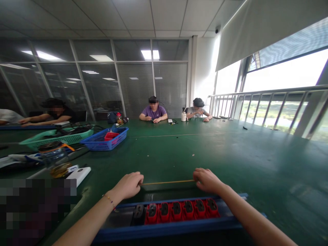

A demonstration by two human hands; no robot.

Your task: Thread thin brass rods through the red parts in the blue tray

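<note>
Between my two hands a thin yellowish strip (167, 182), perhaps a cord or band, runs straight across just above the green table. Its left end goes into the closed fingers of my left hand (129, 184). The other end disappears under the curled fingers of my right hand (207, 179). Closer to me lies a long blue tray (164, 232) that holds a row of several red parts (176, 212) with black tops. At the left of that row sits a black part (138, 214). My forearms reach over both ends of the tray.
On the left are a blue basket (105, 145) with a red item, a green basket (71, 138) with black cables, a glass jar (57, 160) and a white device (80, 176). Co-workers sit along the table's far side. A white cup (183, 117) stands near one.
</note>
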